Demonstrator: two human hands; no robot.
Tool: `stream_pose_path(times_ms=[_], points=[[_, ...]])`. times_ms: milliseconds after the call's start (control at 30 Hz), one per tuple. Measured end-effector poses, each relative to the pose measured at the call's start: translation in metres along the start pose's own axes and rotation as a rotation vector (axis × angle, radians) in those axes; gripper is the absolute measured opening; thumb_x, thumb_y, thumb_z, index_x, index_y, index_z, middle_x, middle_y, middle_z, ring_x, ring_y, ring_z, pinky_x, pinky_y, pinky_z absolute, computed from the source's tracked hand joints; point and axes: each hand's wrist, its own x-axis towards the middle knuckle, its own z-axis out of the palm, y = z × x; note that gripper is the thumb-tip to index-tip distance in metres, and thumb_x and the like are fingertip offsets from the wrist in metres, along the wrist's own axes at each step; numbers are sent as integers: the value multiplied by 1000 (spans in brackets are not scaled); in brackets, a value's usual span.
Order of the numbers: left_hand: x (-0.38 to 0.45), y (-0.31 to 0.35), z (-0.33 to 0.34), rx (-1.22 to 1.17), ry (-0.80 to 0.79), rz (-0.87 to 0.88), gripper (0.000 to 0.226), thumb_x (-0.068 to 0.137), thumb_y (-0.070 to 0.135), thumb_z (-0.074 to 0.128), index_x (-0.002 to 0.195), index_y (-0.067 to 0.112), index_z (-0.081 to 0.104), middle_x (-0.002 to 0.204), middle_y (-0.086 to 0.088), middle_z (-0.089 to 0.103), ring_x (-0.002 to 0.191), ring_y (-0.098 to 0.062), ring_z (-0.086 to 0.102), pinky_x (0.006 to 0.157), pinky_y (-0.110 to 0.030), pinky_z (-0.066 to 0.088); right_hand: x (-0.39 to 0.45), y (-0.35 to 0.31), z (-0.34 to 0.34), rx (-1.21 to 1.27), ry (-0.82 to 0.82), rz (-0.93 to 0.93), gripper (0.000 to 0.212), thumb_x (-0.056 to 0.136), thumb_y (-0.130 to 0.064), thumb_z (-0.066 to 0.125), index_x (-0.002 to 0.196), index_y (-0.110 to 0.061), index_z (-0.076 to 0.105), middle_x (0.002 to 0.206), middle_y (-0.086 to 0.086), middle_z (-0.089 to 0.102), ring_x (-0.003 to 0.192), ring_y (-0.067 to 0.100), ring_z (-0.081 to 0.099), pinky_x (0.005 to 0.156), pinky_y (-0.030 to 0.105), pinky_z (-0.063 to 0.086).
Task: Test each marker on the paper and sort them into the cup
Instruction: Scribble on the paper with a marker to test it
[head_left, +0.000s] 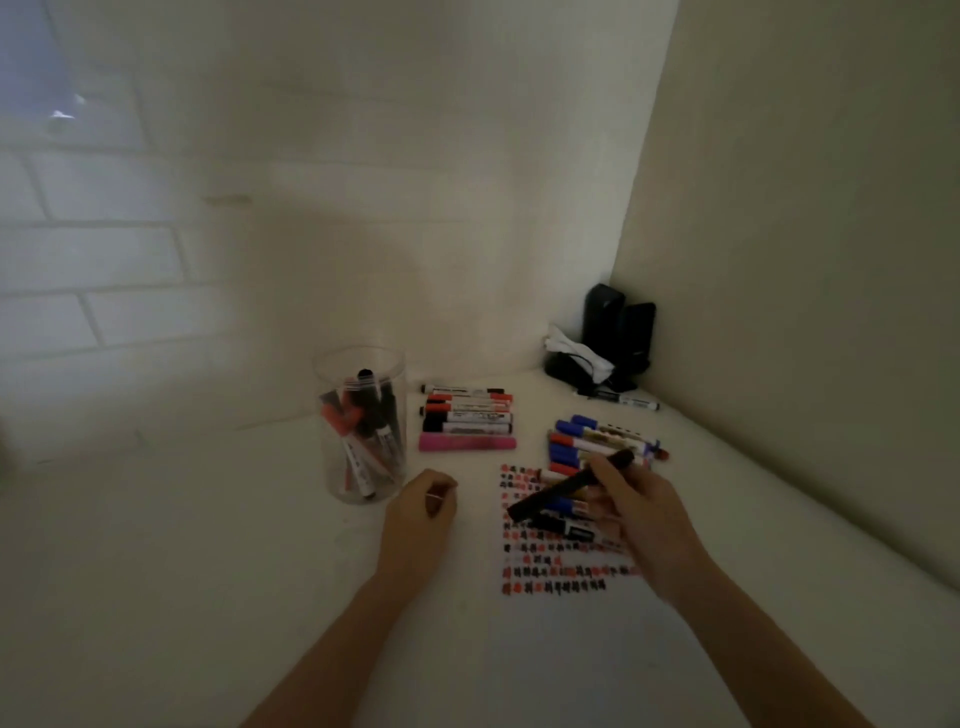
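Observation:
My right hand (641, 512) grips a black marker (558, 491) slanted over the paper (550, 561), which is covered in rows of red and black scribbles. Blue and black markers (571, 512) lie on the paper under that hand. My left hand (423, 506) rests on the table with loosely curled fingers, holding nothing, just right of the clear cup (363, 431). The cup stands upright with several red and black markers in it. A row of red, black and pink markers (467, 418) lies behind my left hand. A pile of blue and red markers (597, 441) lies behind the paper.
A black object with white cloth (602, 348) sits in the far corner, with one marker (626, 401) lying in front of it. White walls close in behind and on the right. The white table (208, 571) spreads left and toward me.

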Motion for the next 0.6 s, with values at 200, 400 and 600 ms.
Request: stream_pose_path(times_ms=[200,400,600], points=[[-47,60,16,1,-259,219,14,99,34,43,108,31,54,101,12,58,92,1,56,77,-10,43,-46,21,-15,85,90,-12,25,94,-26,57,103,-4,65,71,7,62,56,11,52,49,21,40],[-75,66,32,32,-229,323,21,99,33,45,114,23,55,102,7,59,87,-4,56,78,-18,46,-60,26,-6,171,163,1,26,93,-31,57,102,-8,63,74,8,60,62,14,51,53,24,41],[-87,71,33,57,-307,379,30,100,37,39,118,21,57,112,5,61,98,-6,56,88,-17,44,-71,38,4,71,55,35,34,90,-36,60,88,-2,65,63,8,57,53,13,48,48,24,39]])
